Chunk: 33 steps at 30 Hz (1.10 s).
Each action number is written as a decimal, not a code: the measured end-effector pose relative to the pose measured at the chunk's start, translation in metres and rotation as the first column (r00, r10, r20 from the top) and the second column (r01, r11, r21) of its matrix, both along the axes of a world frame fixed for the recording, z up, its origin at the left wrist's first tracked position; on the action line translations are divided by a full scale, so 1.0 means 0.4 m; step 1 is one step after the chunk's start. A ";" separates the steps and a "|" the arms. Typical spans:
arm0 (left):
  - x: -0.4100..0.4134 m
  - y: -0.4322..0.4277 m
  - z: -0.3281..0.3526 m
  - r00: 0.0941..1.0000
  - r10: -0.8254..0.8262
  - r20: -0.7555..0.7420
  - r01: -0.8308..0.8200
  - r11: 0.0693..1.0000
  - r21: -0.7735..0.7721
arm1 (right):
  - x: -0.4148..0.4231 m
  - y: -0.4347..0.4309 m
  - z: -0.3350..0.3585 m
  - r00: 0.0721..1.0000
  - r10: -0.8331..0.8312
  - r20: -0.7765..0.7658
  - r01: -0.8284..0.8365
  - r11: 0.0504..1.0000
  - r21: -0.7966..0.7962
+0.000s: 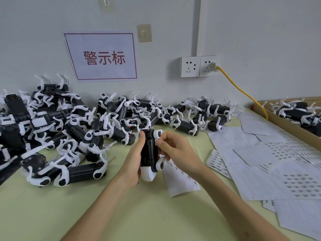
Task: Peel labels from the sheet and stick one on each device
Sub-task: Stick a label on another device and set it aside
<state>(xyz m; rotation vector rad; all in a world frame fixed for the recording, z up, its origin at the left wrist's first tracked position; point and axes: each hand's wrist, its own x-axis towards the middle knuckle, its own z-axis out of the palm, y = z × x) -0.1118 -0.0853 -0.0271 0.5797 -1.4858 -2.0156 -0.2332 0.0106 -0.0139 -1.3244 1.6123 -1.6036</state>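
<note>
Two forearms reach over green table (pixel 107 211): L hand (pixel 134 153) grips a black-and-white device (pixel 149 150) upright, apparently to steady it, while R hand (pixel 173 150) pinches a small label (pixel 157 141) against its side. Label sheet (pixel 180 178) lies just below; more devices (pixel 69 127) are piled behind.
</note>
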 end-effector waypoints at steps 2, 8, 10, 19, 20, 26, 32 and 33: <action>0.000 0.000 -0.001 1.000 -0.004 -0.005 0.004 1.000 0.008 | 0.000 0.000 0.001 1.000 -0.002 0.003 0.002 1.000 0.001; 0.001 0.000 -0.002 1.000 0.020 0.013 -0.020 1.000 0.000 | 0.000 0.000 -0.001 1.000 -0.029 -0.008 0.029 1.000 0.007; 0.003 -0.004 -0.005 0.999 0.021 0.030 -0.021 1.000 -0.005 | -0.001 0.000 -0.001 0.998 -0.061 -0.014 0.061 0.998 0.013; 0.003 -0.017 -0.013 0.998 -0.057 -0.036 0.062 0.990 0.130 | 0.008 0.002 -0.002 0.998 -0.065 0.019 0.064 0.997 0.038; 0.004 -0.020 -0.013 0.997 -0.057 -0.047 0.064 0.986 0.154 | 0.009 0.002 -0.002 0.998 -0.063 0.030 0.062 0.998 0.028; 0.000 -0.023 -0.002 0.990 0.004 -0.138 0.041 0.947 0.319 | 0.022 0.001 -0.007 0.992 -0.113 -0.055 0.112 0.994 -0.016; 0.016 -0.023 0.021 0.986 -0.024 -0.162 0.076 0.945 0.317 | 0.007 0.012 0.003 0.978 -0.209 -0.023 0.205 0.971 -0.120; 0.017 -0.018 0.024 0.988 -0.058 -0.146 0.099 0.950 0.296 | 0.002 0.015 0.009 0.986 -0.167 -0.026 0.164 0.981 -0.107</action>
